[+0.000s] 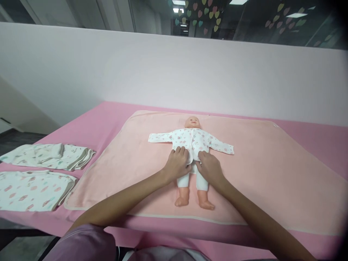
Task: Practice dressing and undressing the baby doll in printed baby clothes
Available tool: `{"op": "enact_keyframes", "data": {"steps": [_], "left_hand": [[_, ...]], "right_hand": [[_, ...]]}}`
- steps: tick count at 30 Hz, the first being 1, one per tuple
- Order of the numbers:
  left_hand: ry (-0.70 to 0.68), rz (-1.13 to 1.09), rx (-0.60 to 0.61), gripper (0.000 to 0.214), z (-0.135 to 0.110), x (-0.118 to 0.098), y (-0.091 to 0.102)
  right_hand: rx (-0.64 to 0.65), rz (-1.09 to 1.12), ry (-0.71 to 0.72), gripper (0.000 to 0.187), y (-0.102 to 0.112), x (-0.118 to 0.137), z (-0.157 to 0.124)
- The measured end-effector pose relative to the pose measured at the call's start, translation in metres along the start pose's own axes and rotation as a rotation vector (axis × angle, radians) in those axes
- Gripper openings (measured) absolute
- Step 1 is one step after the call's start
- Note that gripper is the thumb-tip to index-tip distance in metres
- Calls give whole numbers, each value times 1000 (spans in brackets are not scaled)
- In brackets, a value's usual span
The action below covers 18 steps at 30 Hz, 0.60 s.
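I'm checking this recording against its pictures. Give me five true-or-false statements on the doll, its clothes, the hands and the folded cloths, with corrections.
1. The doll lies face up on the peach blanket. True.
2. The doll wears socks. False: its feet are bare.
3. The left hand and right hand are at the lower front of the printed shirt. True.
4. The shirt's arms are crossed over the chest. False: its sleeves spread outward.
5. Folded printed cloths lie at the person's left. True.

Head camera looks forward, down over a doll [187,137].
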<state>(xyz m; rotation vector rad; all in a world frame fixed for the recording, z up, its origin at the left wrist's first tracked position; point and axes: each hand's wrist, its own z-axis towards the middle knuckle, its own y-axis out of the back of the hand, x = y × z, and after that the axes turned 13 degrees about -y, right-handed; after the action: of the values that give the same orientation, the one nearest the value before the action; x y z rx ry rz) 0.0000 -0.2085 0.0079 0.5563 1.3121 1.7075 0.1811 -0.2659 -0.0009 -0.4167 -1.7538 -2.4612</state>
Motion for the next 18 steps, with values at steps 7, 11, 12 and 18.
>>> {"op": "enact_keyframes", "data": {"steps": [7,11,12,18], "left_hand": [[474,-368,-222,35,-50,75,36],[691,-218,-94,38,-129,120,60],[695,-144,-79,38,-148,124,64],[749,376,-199,38,-244,138,104]], "right_hand": [[13,367,-604,52,38,-108,-20],[226,202,-581,50,41,-157,-78],[222,174,-563,47,41,-160,-93],[174,183,-537,42,44,-123,-163]]}}
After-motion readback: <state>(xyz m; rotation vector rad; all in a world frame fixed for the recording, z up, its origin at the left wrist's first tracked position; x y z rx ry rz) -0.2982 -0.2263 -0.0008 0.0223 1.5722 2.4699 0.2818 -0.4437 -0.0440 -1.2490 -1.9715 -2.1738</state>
